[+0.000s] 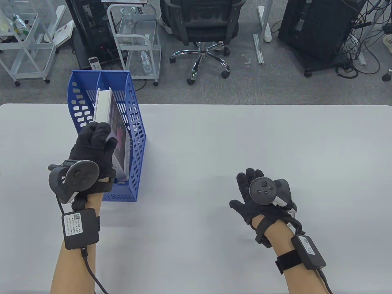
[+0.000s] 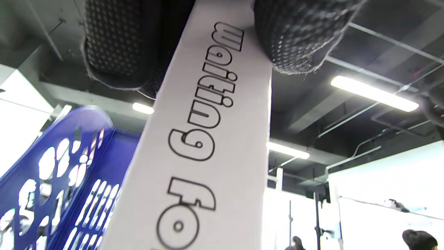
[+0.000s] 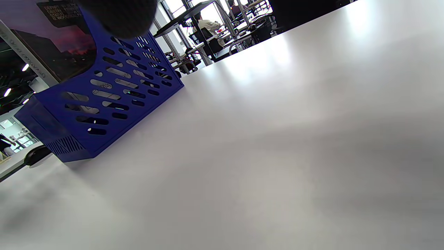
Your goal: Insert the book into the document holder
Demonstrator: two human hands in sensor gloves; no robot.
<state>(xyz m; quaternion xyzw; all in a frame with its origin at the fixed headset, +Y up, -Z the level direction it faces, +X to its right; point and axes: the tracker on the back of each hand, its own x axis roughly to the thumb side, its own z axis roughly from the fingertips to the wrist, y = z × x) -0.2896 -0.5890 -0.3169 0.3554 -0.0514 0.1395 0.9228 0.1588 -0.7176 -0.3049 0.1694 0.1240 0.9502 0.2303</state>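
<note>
A blue perforated document holder (image 1: 136, 147) stands on the white table's left side. A book (image 1: 105, 105) with a white spine and a dark cover stands upright in its right slot. My left hand (image 1: 98, 139) grips the book's near top end. In the left wrist view my fingers (image 2: 118, 45) pinch the white spine (image 2: 204, 146), printed with outlined letters, with the holder wall (image 2: 52, 180) beside it. My right hand (image 1: 249, 191) is open and empty over the table's middle right. The right wrist view shows the holder (image 3: 104, 100) and the book's dark cover (image 3: 59, 45).
The white table (image 1: 229, 137) stretches to the right of the holder. Behind its far edge stand an office chair (image 1: 202, 27), white wire carts (image 1: 134, 39) and black computer cases (image 1: 318, 27) on grey carpet.
</note>
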